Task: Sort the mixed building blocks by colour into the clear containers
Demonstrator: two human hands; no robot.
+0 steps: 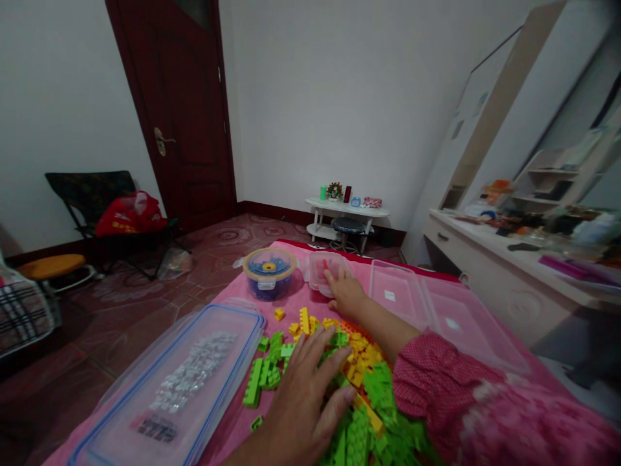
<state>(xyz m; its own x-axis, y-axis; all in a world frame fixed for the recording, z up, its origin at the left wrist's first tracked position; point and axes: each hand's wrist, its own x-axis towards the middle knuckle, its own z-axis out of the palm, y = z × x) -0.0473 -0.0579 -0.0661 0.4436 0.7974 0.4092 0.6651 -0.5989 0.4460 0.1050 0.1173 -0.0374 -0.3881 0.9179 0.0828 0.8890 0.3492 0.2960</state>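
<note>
My left hand (313,382) is spread, palm down, over a heap of green toy building bricks (356,433). Its fingertips lie at the yellow bricks (361,356), and nothing shows in its grasp. My right hand (347,294) reaches forward from a pink sleeve to a small clear plastic box (317,260) with red pieces inside. Its fingers are apart and rest on the near right part of that box; the fingertips are partly hard to make out. Some orange bricks show beside the right forearm.
Left of the bricks lies a large clear box (213,343) with blue-edged lid and white and dark pieces. A round container (270,275) with blue pieces stands at the back. Clear trays (402,291) sit to the right on the pink cloth. A cluttered dresser (504,259) flanks the table.
</note>
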